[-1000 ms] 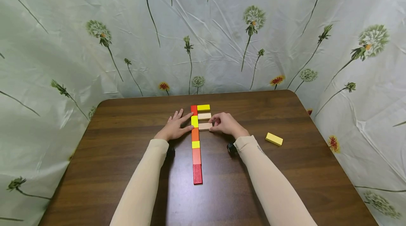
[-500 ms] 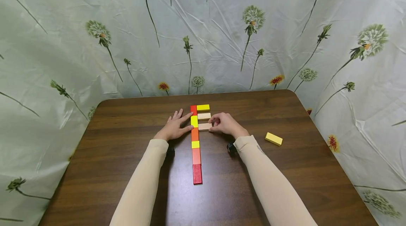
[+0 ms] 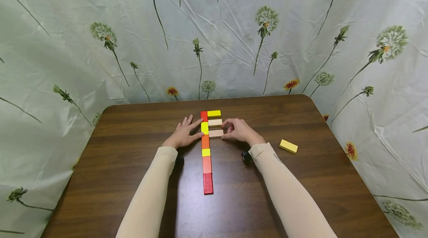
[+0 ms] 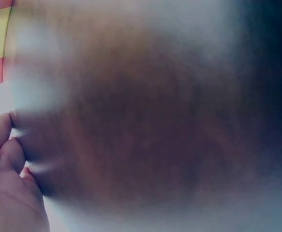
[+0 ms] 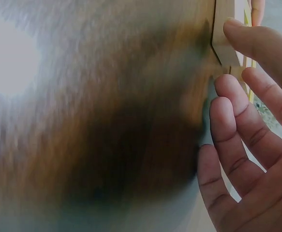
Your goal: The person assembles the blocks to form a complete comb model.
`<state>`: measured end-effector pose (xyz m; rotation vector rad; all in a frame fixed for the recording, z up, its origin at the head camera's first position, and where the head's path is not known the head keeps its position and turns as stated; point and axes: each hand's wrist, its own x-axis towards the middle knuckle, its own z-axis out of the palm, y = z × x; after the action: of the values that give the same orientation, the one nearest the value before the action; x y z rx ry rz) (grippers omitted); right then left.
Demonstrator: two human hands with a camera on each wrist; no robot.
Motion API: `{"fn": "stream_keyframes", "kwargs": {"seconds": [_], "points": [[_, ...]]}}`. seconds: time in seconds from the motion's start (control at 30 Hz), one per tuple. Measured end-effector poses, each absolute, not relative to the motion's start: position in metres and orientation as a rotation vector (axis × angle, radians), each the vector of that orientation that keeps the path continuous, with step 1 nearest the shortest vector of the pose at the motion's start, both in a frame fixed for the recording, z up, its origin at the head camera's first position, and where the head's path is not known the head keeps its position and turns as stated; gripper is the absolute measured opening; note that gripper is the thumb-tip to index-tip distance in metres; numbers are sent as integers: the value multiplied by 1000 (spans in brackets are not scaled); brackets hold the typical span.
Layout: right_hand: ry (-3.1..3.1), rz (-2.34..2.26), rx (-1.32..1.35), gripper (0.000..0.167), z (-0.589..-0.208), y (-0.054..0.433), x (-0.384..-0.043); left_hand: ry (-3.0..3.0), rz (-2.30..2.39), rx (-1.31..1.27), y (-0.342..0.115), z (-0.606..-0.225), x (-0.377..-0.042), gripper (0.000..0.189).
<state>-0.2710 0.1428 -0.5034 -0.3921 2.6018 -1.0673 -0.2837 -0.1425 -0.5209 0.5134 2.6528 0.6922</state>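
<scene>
In the head view a column of coloured blocks runs toward the near edge, with a yellow block [image 3: 204,128] and an orange block [image 3: 205,142] in it. My left hand [image 3: 184,133] lies at its left side, index finger and thumb spread and touching the column around the yellow block. A plain wooden block [image 3: 216,134] lies crosswise against the column's right side. My right hand [image 3: 241,131] is at that block's right end. In the right wrist view the thumb [image 5: 257,41] touches the wooden block [image 5: 225,36], while the other fingers are loosely bent with nothing between them.
Above the plain block lie a ridged wooden block [image 3: 215,122] and a yellow block [image 3: 214,113], also crosswise. A lone pale yellow block [image 3: 288,146] lies to the right on the brown table [image 3: 133,193]. A flower-printed curtain [image 3: 227,45] hangs behind.
My right hand has shifted slightly right and its fingers have loosened from the plain wooden block, which stays against the column. The left hand has not visibly moved.
</scene>
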Motion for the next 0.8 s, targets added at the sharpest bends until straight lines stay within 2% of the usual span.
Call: {"fn": "stream_keyframes", "kwargs": {"seconds": [0.47,0.8], "points": [[2706,-1040,-400,42,-485,206,-265,2652,723,554,-144,-520,-282,74],[2784,-951,-296,46,-478,274,-236,2657,720,547,-143,-520,-283,74]]}}
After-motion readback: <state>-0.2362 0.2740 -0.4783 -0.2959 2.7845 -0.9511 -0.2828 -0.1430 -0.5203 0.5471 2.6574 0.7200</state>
